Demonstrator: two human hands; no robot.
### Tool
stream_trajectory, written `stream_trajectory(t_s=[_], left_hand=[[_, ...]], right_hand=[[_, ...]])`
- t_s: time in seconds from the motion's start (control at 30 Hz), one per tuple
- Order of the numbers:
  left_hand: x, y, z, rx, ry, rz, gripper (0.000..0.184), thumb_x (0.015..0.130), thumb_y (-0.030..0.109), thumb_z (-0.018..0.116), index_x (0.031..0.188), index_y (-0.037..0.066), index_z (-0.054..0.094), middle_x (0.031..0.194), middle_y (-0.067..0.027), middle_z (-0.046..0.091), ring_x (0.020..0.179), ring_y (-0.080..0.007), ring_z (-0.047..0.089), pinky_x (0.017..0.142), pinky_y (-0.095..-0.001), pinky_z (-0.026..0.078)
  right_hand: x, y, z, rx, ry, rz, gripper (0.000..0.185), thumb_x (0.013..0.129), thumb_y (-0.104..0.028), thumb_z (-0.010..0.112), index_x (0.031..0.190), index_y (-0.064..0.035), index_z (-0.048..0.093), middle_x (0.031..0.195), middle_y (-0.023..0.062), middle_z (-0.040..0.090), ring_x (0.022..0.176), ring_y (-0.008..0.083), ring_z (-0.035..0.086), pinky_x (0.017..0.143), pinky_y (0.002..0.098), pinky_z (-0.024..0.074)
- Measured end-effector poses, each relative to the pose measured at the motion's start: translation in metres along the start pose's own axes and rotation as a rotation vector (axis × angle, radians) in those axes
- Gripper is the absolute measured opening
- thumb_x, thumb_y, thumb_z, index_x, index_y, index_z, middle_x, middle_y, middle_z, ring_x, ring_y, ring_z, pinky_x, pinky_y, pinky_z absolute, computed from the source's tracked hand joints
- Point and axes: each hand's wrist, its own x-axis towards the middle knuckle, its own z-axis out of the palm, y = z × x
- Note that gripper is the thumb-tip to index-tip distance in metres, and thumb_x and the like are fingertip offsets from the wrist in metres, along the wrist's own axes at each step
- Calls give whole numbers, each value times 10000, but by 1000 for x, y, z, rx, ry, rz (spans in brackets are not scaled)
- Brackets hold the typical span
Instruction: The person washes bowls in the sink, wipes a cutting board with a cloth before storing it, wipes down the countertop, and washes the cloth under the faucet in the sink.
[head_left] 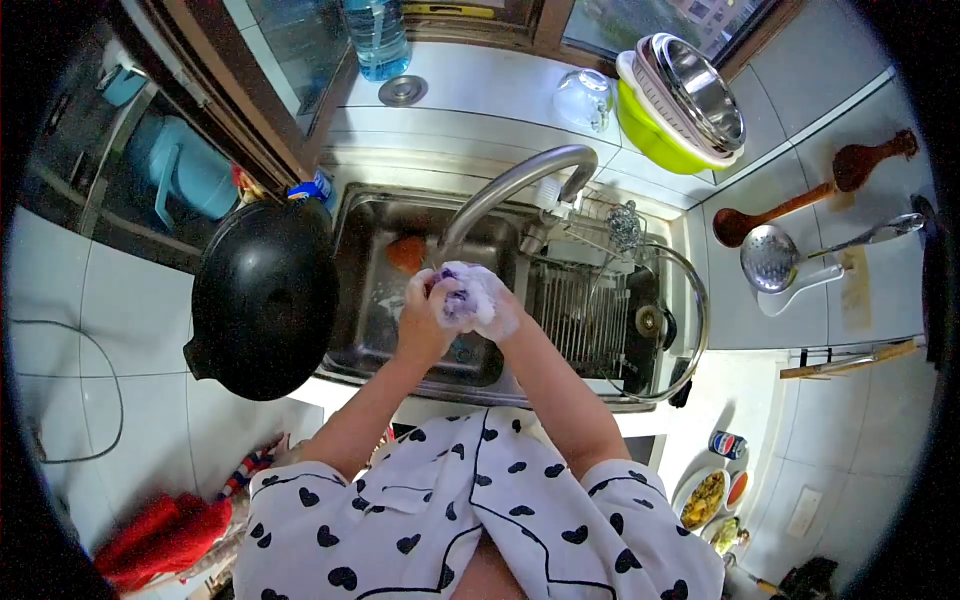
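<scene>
Over the left basin of the steel sink (345, 300), my two hands are pressed together just below the faucet (520, 175). My left hand (424, 318) has its fingers curled around a purple, foam-covered thing (456, 303) whose kind I cannot make out. White suds coat my right hand (497, 305), which is closed against the same purple thing from the other side. An orange-brown sponge-like piece (407, 254) lies in the basin behind my hands. Some foam shows on the basin floor.
A black wok (264, 300) stands left of the sink. The right basin holds a dish rack (575, 310) and a glass lid (697, 330). Nested bowls and colanders (675, 110) sit on the back ledge. A can (727, 444) and a plate of food (703, 499) are at lower right.
</scene>
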Motion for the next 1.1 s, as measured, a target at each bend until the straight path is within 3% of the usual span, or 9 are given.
stream_trajectory(t_s=[0.07,0.2,0.43,0.53,0.6,0.73,0.83,0.93,1.1], left_hand=[[3,-8,10,-267,64,-107,396,731,233,685,1052,73,517,1028,-143,510,898,-270,540,755,-364,454],[9,-35,35,-701,51,-253,375,818,228,618,1090,1,498,995,-97,574,877,-186,560,715,-337,474],[15,-45,46,-1163,-26,-628,356,855,309,562,1100,53,522,920,-42,584,814,-158,562,701,-306,473],[18,-41,33,-1323,-172,-714,348,862,333,544,1106,86,525,864,-30,574,795,-164,564,709,-297,470],[21,-37,23,-1057,-281,-785,351,850,307,566,1114,79,523,903,-34,555,822,-168,558,726,-301,471],[18,-5,-2,-905,-32,-346,459,794,275,645,1160,49,484,1071,-86,506,919,-226,534,790,-334,456],[6,-5,-1,-242,-23,128,598,732,254,700,1217,38,425,1178,-151,442,1021,-319,490,856,-378,427],[-2,17,-29,-27,-168,125,632,698,279,708,1212,46,424,1213,-196,411,1080,-387,444,900,-407,396],[15,15,-40,-194,-103,126,425,748,303,664,1074,64,532,1015,-174,548,940,-351,546,782,-396,451]], right_hand=[[-1,8,1,400,-55,-10,543,704,-322,699,1092,-1,494,1003,97,569,848,187,585,700,279,508],[2,1,28,374,139,-94,579,660,-308,740,1094,-15,492,1016,96,569,857,212,587,716,307,509],[-1,-16,58,-112,498,-53,312,748,-183,645,987,-48,498,860,60,530,780,193,573,681,326,504],[1,-22,66,-372,622,-21,68,779,-28,530,781,-66,474,735,62,519,646,180,552,539,315,480],[-3,-14,42,-224,559,-35,34,787,-55,511,792,-74,482,716,51,518,625,177,545,520,315,461],[-14,-19,49,198,631,150,100,842,-162,455,807,-85,509,729,53,542,612,197,555,520,340,459],[-15,-6,-1,521,57,253,254,898,-281,394,860,-79,543,800,66,591,695,219,594,610,355,499],[-14,-33,69,476,374,207,354,917,-376,369,910,-91,580,897,93,623,832,230,612,737,399,503],[-13,-25,70,403,293,147,275,874,-308,499,987,-69,577,945,99,607,868,234,591,793,368,483]])
